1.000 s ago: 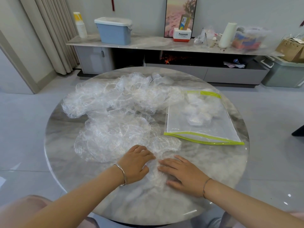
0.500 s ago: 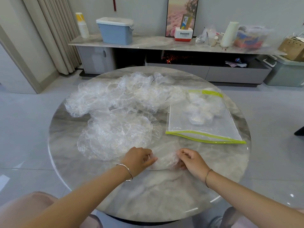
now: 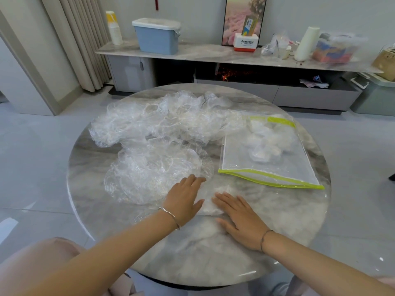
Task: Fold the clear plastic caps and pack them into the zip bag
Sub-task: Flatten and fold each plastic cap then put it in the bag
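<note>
Plastic cap [image 3: 210,207] lies flat; left hand [image 3: 183,201], right hand [image 3: 241,218] press it.

Caps [image 3: 265,144] inside zip bag [image 3: 241,163] indistinct

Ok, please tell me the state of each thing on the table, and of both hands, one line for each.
Left hand: flat, fingers straight, pressing the cap.
Right hand: flat, fingers straight, pressing the cap too.
Cap: flattened on the table under both hands.
Pile: loose, unfolded, outside the bag.
Bag: lies flat, near edge looks open, folded caps inside.
</note>
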Available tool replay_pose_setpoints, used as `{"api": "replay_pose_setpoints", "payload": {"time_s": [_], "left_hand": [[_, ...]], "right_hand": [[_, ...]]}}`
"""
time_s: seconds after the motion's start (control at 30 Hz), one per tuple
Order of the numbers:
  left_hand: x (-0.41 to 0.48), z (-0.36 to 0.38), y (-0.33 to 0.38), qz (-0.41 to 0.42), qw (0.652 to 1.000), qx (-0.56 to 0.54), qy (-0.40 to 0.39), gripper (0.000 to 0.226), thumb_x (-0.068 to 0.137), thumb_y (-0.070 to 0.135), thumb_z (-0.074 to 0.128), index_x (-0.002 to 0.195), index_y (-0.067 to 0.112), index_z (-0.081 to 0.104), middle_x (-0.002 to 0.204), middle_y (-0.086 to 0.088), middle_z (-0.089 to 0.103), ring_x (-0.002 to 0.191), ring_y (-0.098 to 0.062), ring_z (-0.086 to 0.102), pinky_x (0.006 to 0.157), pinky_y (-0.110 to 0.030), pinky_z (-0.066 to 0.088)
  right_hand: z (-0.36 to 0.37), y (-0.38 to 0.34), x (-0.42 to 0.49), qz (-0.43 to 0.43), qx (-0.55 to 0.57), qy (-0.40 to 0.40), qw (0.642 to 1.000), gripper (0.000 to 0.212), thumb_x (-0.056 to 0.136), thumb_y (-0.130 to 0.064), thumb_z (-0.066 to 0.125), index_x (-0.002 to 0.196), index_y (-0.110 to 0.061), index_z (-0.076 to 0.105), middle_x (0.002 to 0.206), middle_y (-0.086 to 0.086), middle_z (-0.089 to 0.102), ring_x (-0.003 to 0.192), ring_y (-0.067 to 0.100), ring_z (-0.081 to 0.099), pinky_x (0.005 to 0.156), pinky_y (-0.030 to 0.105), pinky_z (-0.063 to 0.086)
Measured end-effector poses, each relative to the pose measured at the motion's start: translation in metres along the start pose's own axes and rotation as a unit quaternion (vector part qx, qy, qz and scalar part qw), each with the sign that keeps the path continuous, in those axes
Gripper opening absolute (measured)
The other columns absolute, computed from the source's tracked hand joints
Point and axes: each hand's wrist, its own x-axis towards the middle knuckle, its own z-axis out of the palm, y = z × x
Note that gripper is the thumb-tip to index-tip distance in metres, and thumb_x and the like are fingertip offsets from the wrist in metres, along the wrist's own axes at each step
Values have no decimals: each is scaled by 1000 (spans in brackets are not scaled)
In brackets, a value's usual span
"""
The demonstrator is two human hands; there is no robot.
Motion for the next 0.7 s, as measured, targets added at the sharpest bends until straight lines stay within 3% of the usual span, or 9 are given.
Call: {"api": "replay_pose_setpoints", "payload": {"time_s": [0.03,0.1,0.17,0.3,0.4,0.5,0.6,0.63,0.7], "left_hand": [[-1,-2,1,58,998,21,32,40,93,23,50,133,17,47,122,0,53,106,-18,55,87,-28,45],[-6,-2,-2,150,987,23,56,34,91,22,44,119,15,62,115,-1,64,102,-21,63,85,-30,51],[-12,5,-9,187,981,41,5,42,90,36,38,115,16,65,113,1,68,102,-19,65,88,-32,50],[-17,13,-20,183,977,87,-63,49,84,50,37,110,22,67,111,5,68,96,-14,66,85,-29,52],[-17,15,-20,162,982,84,-52,48,82,52,39,110,25,66,112,8,67,96,-11,65,84,-26,51],[-13,14,-16,146,986,50,-59,37,85,35,55,117,18,64,120,2,64,106,-18,61,92,-30,46],[-5,16,-15,138,989,30,-38,34,61,17,76,94,18,72,90,3,72,76,-18,69,65,-26,54],[-3,16,-14,128,991,37,-31,29,62,16,74,91,18,72,85,4,72,72,-18,68,60,-23,52],[-1,11,-9,101,993,53,-31,22,85,20,59,105,20,67,94,0,69,86,-19,65,67,-24,46]], "right_hand": [[0,0,1,1,6,-5,1000,78,80,-74,4,149,-35,6,155,-19,-3,140,-4,-13,107,17,-21],[1,1,3,-4,7,-8,1000,77,79,-69,6,149,-36,7,156,-19,-2,139,-4,-13,107,18,-20],[1,1,4,-8,5,-5,1000,77,78,-67,6,149,-36,9,156,-18,0,140,-3,-10,108,20,-18],[-3,3,7,-33,-30,53,998,72,83,-63,27,146,-27,30,154,-10,23,142,6,15,115,26,-8],[-5,6,8,-85,-65,133,985,54,80,-51,49,126,-23,56,123,-7,56,115,6,45,109,28,17],[-7,4,10,-85,-43,150,984,40,79,-40,51,114,-23,61,104,-11,61,95,5,51,97,20,25],[-4,4,13,-51,-4,155,987,39,75,-29,48,110,-22,63,101,-11,64,91,9,56,89,15,27],[-4,4,13,-33,23,161,986,37,75,-27,49,109,-22,63,100,-11,64,91,9,57,88,12,26],[-6,4,13,10,90,176,980,25,80,-22,56,104,-25,64,95,-14,64,90,6,56,88,8,25]]}}
